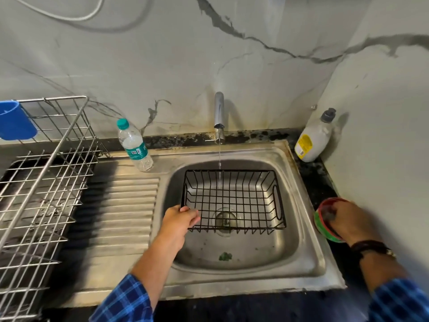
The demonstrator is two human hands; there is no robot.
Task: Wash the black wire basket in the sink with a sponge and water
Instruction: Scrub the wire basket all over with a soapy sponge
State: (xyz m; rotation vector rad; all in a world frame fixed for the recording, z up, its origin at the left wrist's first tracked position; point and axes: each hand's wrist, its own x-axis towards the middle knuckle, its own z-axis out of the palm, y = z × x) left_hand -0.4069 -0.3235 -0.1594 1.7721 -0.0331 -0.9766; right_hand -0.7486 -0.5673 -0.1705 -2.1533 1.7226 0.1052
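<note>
The black wire basket point(234, 201) stands upright in the steel sink point(301, 228), over the drain. A thin stream of water point(219, 159) falls from the tap point(219, 117) into its back part. My left hand point(178, 220) grips the basket's left rim. My right hand point(348, 220) reaches into a small red and green tub point(325, 228) on the counter right of the sink; its fingers curl around something dark inside that I cannot make out clearly. No sponge shows plainly.
A white soap bottle point(313, 138) stands in the back right corner. A plastic water bottle point(134, 147) stands at the sink's back left. A steel dish rack point(41, 187) with a blue cup point(15, 123) fills the draining board on the left. A green scrap point(225, 256) lies in the sink.
</note>
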